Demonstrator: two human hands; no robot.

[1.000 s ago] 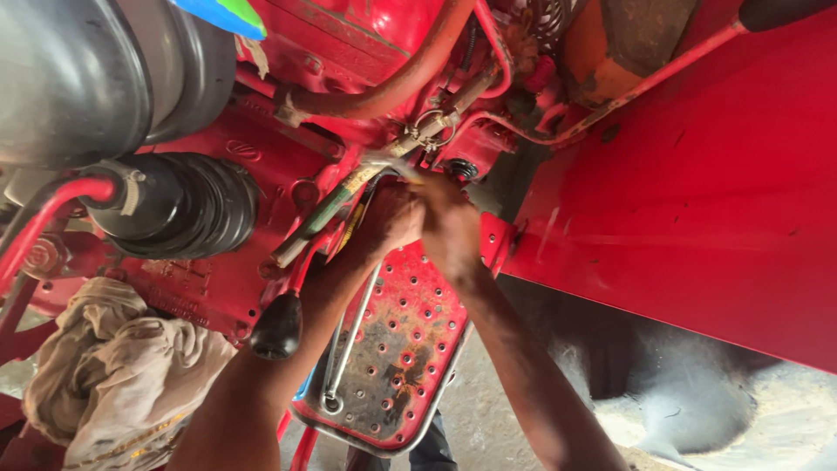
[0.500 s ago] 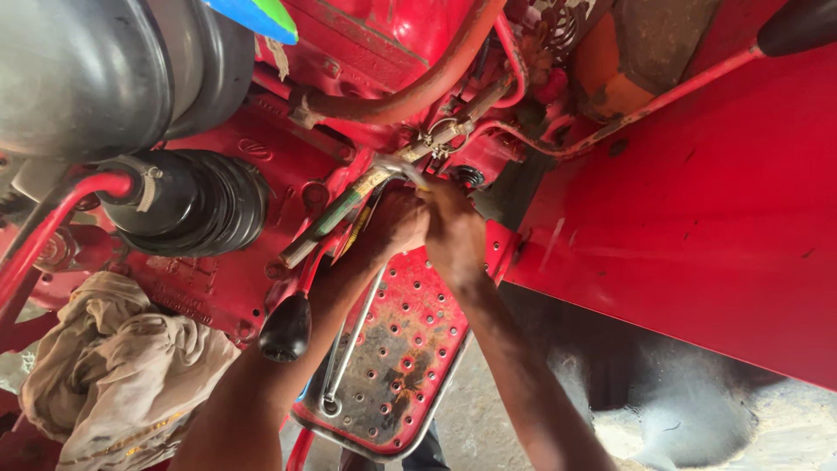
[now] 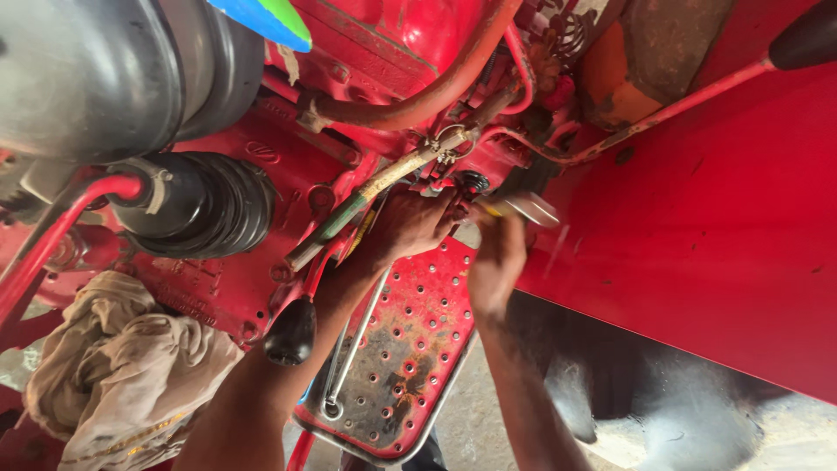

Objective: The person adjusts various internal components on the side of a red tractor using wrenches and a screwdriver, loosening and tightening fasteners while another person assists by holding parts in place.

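I take the perforated red footplate [image 3: 410, 349] as my landmark. Just above its upper edge, my left hand [image 3: 410, 225] presses into the red machine body [image 3: 349, 52], fingers curled tight around a small dark fitting [image 3: 473, 182] where thin pipes and a wire clip meet; it looks like a steadying grip, holding the part so it does not turn. I cannot see past the knuckles how much of the fitting is enclosed. My right hand [image 3: 497, 262] sits beside it, over the footplate's upper right corner, closed around a slim silvery tool [image 3: 526, 208] whose end blurs toward the fitting; the blur leaves me unable to tell the tool's kind. Both forearms rise from below the footplate, the left crossing its left side, the right along its right edge, wrists bent inward so the hands nearly meet. A long wrench [image 3: 353, 349] lies flat on the footplate, likely parked there within reach. Left of the footplate hangs a black lever knob [image 3: 290, 331], and farther left a crumpled pale rag [image 3: 122, 366] is bunched against the frame. Above and left of the footplate sits a ribbed black rubber boot [image 3: 205, 205]; a curved red hose [image 3: 436, 83] arcs higher up. To the right spreads a broad red fender panel [image 3: 697, 218].
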